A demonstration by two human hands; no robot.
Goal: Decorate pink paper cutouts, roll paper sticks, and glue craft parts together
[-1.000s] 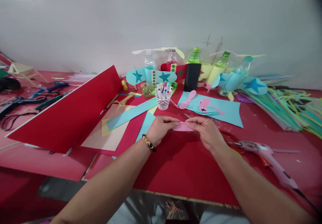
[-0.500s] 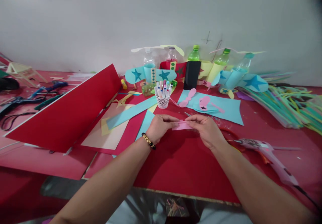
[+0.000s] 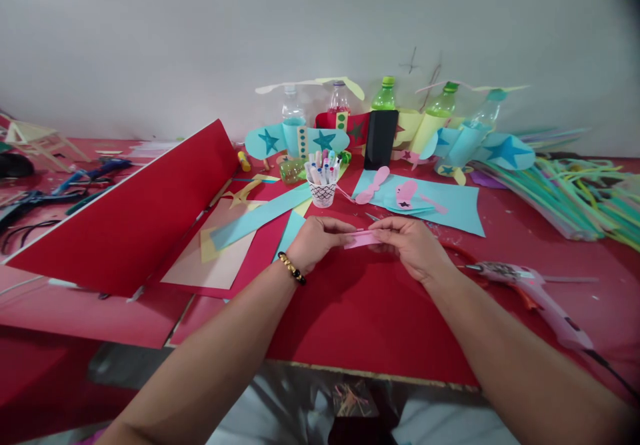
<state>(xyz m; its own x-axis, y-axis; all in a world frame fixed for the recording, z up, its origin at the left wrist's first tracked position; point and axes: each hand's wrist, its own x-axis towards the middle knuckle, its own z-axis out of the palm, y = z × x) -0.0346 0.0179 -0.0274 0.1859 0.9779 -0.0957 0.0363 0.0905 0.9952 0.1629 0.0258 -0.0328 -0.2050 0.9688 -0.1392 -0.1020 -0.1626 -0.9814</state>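
A small strip of pink paper (image 3: 362, 239) is held over the red board at the middle. My left hand (image 3: 320, 241) pinches its left end, and my right hand (image 3: 411, 245) pinches the right end, so both hands are closed on it. Part of the strip is hidden under the fingers. Just beyond the hands, pink paper cut-outs (image 3: 373, 186) lie on a light blue sheet (image 3: 455, 205). A white cup of markers (image 3: 323, 191) stands behind my left hand. To the right of my right hand rests a pink glue gun (image 3: 545, 298).
Several bottles dressed in coloured paper, one a green-capped bottle (image 3: 385, 95), line the wall around a black phone-like slab (image 3: 381, 139). A tilted red panel (image 3: 130, 218) stands left, beside paper sheets (image 3: 215, 258). Coloured strips (image 3: 565, 198) lie at the far right.
The pink strip looks narrower and is tilted slightly, its right end higher. Both hands still grip it. The whole view has shifted slightly.
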